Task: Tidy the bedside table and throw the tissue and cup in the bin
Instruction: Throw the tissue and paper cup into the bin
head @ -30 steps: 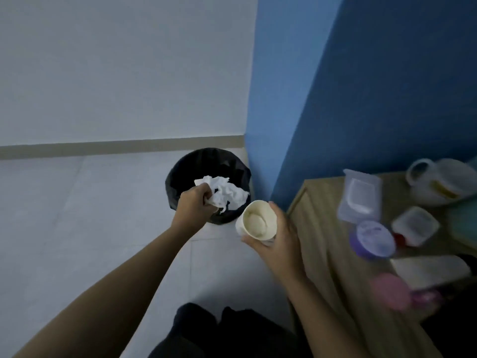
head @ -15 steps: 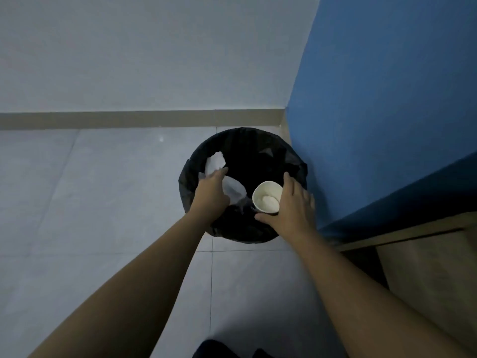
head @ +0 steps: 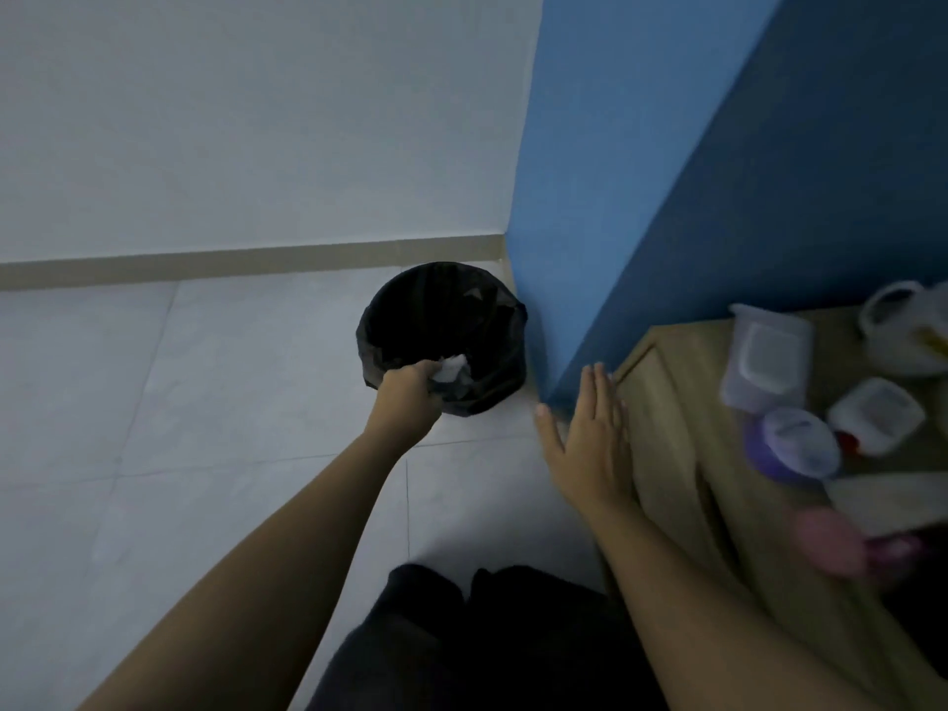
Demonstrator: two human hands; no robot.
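The black bin (head: pixel 505 305), lined with a black bag, stands on the floor at the foot of the blue wall corner. My left hand (head: pixel 408 395) reaches over the bin's near rim, fingers curled on the white tissue (head: pixel 452 366), which sits just inside the opening. My right hand (head: pixel 590 433) is flat with fingers spread and holds nothing; it hovers beside the left corner of the wooden bedside table (head: pixel 677 413). No cup shows anywhere, and the bin's inside is too dark to see into.
On the bedside table are a clear plastic container (head: pixel 767 364), a purple-lidded jar (head: pixel 795 443), a small white box (head: pixel 877 413), a white mug (head: pixel 903 331) and a blurred pink object (head: pixel 831 541). Pale floor tiles lie left of the bin.
My right hand has let go of the cup, left the bin and moved right beside the table. My left hand has pulled back to the bin's near rim. The view swung right.
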